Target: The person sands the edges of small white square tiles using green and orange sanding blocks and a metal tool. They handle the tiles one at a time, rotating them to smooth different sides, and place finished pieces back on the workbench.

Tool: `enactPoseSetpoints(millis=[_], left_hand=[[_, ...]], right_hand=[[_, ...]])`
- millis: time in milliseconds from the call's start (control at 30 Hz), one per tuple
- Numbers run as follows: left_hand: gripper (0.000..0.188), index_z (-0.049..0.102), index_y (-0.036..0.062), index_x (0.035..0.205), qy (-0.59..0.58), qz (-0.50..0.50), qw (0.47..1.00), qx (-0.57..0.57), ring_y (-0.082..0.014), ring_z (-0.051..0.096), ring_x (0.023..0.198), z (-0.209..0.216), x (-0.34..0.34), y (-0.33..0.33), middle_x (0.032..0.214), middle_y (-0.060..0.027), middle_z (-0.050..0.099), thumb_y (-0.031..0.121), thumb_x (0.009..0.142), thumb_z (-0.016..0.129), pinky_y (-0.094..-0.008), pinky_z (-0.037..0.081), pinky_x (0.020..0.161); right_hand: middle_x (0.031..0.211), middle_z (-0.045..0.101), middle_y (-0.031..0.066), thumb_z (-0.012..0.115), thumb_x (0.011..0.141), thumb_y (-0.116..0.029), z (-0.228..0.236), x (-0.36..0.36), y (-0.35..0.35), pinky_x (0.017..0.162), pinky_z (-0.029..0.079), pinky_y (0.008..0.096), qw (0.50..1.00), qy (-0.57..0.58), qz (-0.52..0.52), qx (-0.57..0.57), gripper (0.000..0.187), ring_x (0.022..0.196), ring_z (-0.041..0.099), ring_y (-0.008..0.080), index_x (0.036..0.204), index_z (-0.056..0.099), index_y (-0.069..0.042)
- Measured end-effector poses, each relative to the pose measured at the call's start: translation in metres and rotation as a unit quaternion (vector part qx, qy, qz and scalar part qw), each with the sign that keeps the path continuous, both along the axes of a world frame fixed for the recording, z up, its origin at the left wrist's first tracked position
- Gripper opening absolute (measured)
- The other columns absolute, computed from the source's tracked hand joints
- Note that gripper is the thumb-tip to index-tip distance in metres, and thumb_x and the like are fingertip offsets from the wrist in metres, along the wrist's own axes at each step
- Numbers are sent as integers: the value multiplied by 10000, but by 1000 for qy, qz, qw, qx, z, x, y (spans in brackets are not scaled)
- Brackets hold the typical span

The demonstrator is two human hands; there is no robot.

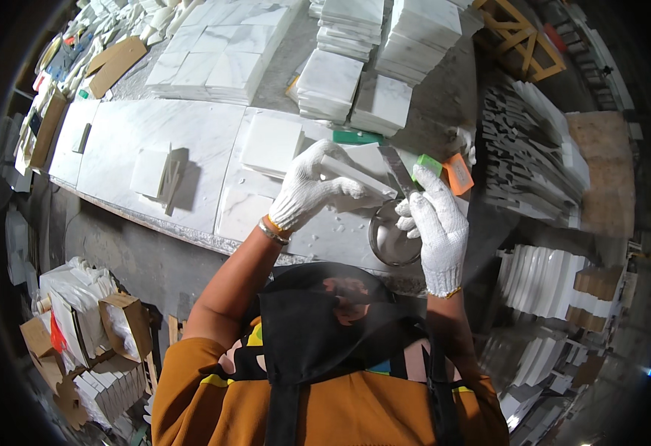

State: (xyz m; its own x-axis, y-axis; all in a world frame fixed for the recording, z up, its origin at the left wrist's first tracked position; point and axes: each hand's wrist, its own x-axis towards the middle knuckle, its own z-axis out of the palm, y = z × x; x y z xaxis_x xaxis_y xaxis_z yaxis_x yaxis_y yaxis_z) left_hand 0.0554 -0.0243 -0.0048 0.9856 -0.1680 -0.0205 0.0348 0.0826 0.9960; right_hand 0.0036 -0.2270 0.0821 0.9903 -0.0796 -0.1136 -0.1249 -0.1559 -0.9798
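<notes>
In a white knitted glove, my left hand (307, 189) is closed on a white marble tile (356, 177), held tilted with its narrow edge up. My right hand (442, 234), gloved the same way, grips a flat metal blade like a putty knife (395, 169), its tip close to the tile's far side. Whether the blade touches the tile I cannot tell. Below the tile, a round dish with a dark rim (374, 241) lies near the table edge, partly behind my right fingers. Beyond my right fingertips sit a light green block (429, 165) and an orange block (458, 175).
A low stack of white tiles (272, 143) stands beyond my left wrist, with a dark green block (357, 137) near it. More tiles (150, 172) stand at left on the marble tabletop (162, 123). Tall tile stacks (329, 82) fill the back. Boxes (124, 327) lie below left.
</notes>
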Motion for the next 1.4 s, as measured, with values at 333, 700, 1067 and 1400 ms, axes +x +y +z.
enactPoseSetpoints(millis=[333, 700, 1067, 1400], left_hand=[[454, 622, 32, 933, -9, 10, 1000, 9, -98, 583, 860, 2, -2, 0, 935, -18, 631, 216, 642, 917, -271, 499, 756], [435, 618, 25, 940, -12, 9, 1000, 6, -90, 578, 852, 1, -1, -1, 929, -17, 628, 202, 670, 908, -263, 501, 743], [431, 619, 20, 937, -49, 11, 998, 26, -95, 584, 859, -4, 0, 0, 937, -23, 627, 210, 674, 903, -269, 503, 746], [459, 613, 30, 939, -68, 30, 996, 48, -107, 586, 867, -12, -3, -3, 937, -26, 630, 211, 649, 919, -272, 494, 771]], right_hand=[[815, 707, 70, 578, 960, -23, -7, -3, 0, 619, 500, 203, 997, -23, 29, -61, 339, 678, 611, 58, 1295, 626, -22], [830, 704, 71, 589, 956, -19, -6, -3, 4, 630, 511, 208, 998, -30, 10, -55, 332, 710, 630, 72, 1286, 632, -15], [806, 698, 62, 594, 953, -16, -6, -1, 2, 615, 507, 211, 995, -47, 22, -84, 319, 701, 630, 74, 1269, 640, -2], [744, 661, 41, 569, 969, -20, -8, -1, 10, 541, 454, 204, 998, -30, 20, -60, 328, 587, 550, 43, 1292, 623, -7]])
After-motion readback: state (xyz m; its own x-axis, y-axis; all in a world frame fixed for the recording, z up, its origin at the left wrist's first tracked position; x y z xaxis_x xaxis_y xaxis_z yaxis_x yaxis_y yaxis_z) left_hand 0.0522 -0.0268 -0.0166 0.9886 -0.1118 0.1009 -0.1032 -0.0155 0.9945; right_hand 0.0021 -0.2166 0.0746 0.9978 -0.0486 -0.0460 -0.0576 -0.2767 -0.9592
